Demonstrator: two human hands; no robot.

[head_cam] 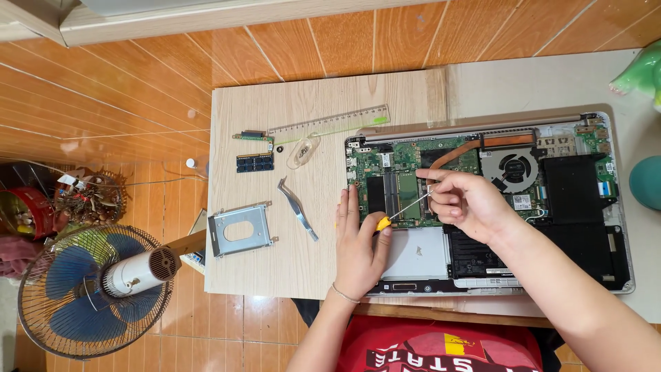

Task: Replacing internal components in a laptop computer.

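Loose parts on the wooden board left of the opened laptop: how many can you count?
6: a clear ruler, a small connector board, a memory module, a clear bag, tweezers and a metal drive bracket. Tiny screws may go unseen.

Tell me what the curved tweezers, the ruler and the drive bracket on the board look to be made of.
Tweezers: bare metal, likely steel, with a dull silver sheen. Ruler: clear plastic, faintly green; the wood grain of the board shows through it. Drive bracket: thin stamped sheet metal by its look, matte grey, with a cut-out middle and folded edges.
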